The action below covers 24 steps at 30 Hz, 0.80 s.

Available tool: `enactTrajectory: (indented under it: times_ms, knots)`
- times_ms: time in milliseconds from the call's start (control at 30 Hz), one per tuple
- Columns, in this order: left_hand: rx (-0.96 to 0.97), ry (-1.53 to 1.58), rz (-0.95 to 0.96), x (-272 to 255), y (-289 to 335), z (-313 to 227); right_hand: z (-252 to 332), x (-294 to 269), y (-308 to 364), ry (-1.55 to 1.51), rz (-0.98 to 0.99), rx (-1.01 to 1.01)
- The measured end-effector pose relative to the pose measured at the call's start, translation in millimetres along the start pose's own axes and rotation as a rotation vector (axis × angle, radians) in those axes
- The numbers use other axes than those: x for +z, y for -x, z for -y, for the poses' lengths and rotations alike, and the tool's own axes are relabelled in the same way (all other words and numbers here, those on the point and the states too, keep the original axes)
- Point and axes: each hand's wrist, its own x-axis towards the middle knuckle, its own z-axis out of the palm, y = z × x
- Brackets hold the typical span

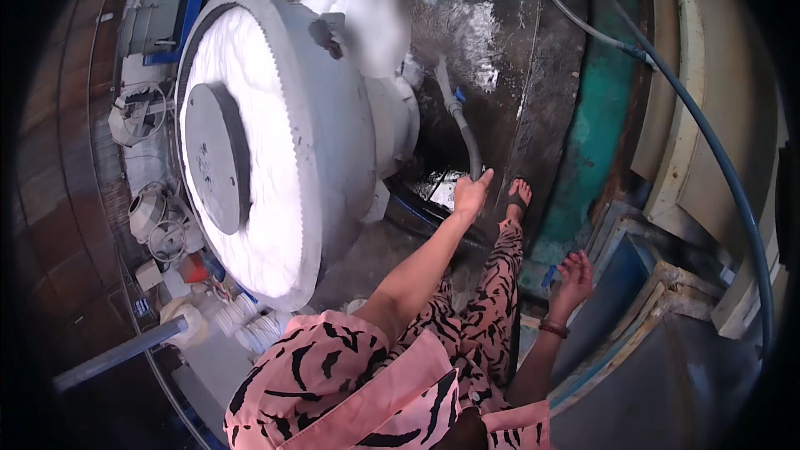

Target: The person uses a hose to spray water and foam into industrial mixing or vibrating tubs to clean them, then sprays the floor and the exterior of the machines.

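Note:
My left hand (472, 195) is closed around a grey hose (470, 137), which reaches forward over the wet floor. A small blue valve lever (459, 95) sits along the hose near its far end. To the left of that arm stands a large grey drum-like machine (333, 142) with a toothed rim, a bright white face and a round grey hub plate (218, 158). My right hand (573, 278) hangs low at the right, its fingers loosely bent and apart. Beside its thumb shows a small blue piece (549, 276); whether they touch is unclear.
White foam or powder (475, 37) lies on the dark wet floor (546, 75). A blue hose (725, 150) arcs down the right side. Near my right arm stand worn panels (642, 325). Handwheels (167, 233), white containers (250, 321) and a pipe (125, 356) are at left.

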Motion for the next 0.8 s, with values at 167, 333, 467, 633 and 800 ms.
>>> enactTrajectory:
  times_ms: [167,333,467,633,800]
  knots:
    - [-0.03,0.139,-0.104,-11.0,-19.0,-3.2,-4.7,7.0,1.7,0.014,0.059,-0.001]
    - [-0.072,0.173,-0.24,-36.8,-33.2,-0.3,-10.0,-3.0,-6.3,0.006,0.098,-0.015]
    - [-0.091,0.161,-0.171,-46.7,-35.1,10.3,-8.8,-10.1,-11.7,0.06,0.065,0.007]
    - [-0.105,0.138,-0.127,-49.0,-26.9,15.6,-6.0,-7.6,-12.5,0.097,0.089,0.001]
    - [0.033,0.243,-0.102,-41.6,-34.4,11.3,-10.1,-7.9,-6.6,0.235,0.111,-0.089]
